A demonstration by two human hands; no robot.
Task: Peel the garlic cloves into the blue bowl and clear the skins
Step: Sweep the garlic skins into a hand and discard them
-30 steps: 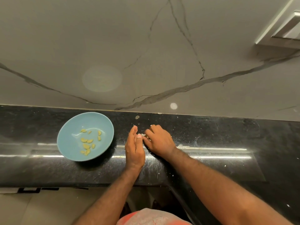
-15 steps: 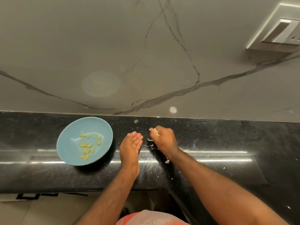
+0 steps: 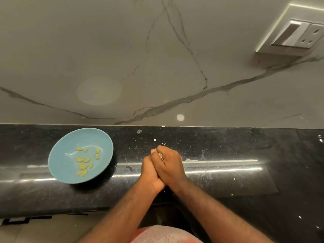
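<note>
A blue bowl (image 3: 57,165) stands on the black counter at the left, with several peeled yellowish garlic cloves (image 3: 82,160) lying in it. To its right my two hands meet just above the counter. My left hand (image 3: 149,172) lies underneath, palm turned toward the right one. My right hand (image 3: 171,165) rests on it with curled fingers. A few pale garlic skins (image 3: 160,156) show between the hands; the rest of what they hold is hidden.
Small skin scraps lie on the black counter (image 3: 228,148): one near the wall (image 3: 139,131), tiny flecks (image 3: 155,140) beyond my hands, a dark bit (image 3: 128,167) by the bowl. A wall socket (image 3: 298,35) sits at the upper right. The counter's front edge runs below my wrists.
My right hand gathered skins off the counter, lifted, and came down onto my left hand, which turned from edge-on to lie beneath it. The bowl has not moved.
</note>
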